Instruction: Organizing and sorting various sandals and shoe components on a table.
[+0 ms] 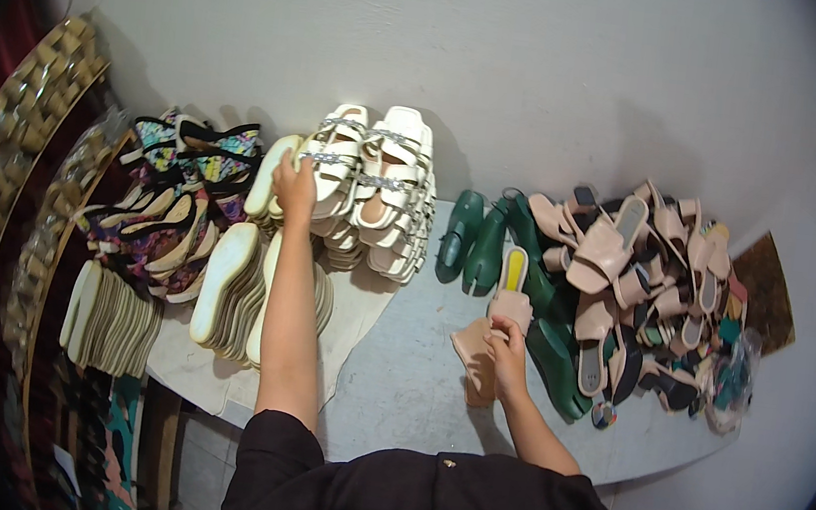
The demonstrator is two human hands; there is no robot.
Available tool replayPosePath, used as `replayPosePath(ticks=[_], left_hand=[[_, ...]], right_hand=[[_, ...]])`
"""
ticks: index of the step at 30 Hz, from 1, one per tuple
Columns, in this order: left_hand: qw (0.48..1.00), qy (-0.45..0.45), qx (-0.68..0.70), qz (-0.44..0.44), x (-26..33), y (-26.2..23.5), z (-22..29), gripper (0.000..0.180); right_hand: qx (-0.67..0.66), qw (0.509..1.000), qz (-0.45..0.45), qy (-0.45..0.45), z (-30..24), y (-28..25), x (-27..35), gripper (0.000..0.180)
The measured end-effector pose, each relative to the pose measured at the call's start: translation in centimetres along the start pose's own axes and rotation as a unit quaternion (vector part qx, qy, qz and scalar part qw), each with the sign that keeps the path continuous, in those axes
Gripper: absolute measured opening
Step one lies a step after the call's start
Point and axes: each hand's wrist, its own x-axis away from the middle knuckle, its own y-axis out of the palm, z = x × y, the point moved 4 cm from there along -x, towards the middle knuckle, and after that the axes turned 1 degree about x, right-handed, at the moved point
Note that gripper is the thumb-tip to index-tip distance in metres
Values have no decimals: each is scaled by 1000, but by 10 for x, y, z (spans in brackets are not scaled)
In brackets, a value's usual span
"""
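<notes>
My left hand (pixel 296 185) is at the far left-centre of the table, its fingers closed at the side of a white strappy sandal (pixel 343 137) with glittery bands, on top of a stack. A second stack of white sandals (pixel 395 168) stands right beside it. A pale sole (pixel 272 179) lies just left of the hand. My right hand (pixel 509 359) is over the table right of centre, fingers loosely bent and apart. Its fingertips are by a pink slide sandal (pixel 511 305) with a yellow insole. A plain pink-beige slide (pixel 476 356) lies under and left of those fingers.
Rows of pale soles (pixel 228 290) and patterned sandals (pixel 193 155) fill the left side. Green shoe lasts (pixel 484 254) stand right of centre, with a heap of pink heeled sandals (pixel 602 252) beyond. Bagged heel blocks (pixel 33 101) are at the far left. A wall (pixel 511 55) closes the back.
</notes>
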Motion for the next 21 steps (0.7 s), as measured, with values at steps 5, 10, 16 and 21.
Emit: replayPosePath(ticks=[5,10,16,21], left_hand=[[936,101,338,15,47,-26,40,42],[911,27,390,-131,153,-36,74,28],[928,186,270,-178,245,-16,64,26],[918,132,194,-318,308,11,31,41]], right_hand=[[104,989,16,-103,7,-19,8,46],[229,951,58,-198,0,-50,35,39],[276,934,92,-207,3,-89,64,26],[369,922,40,-115,25,-104,79,53]])
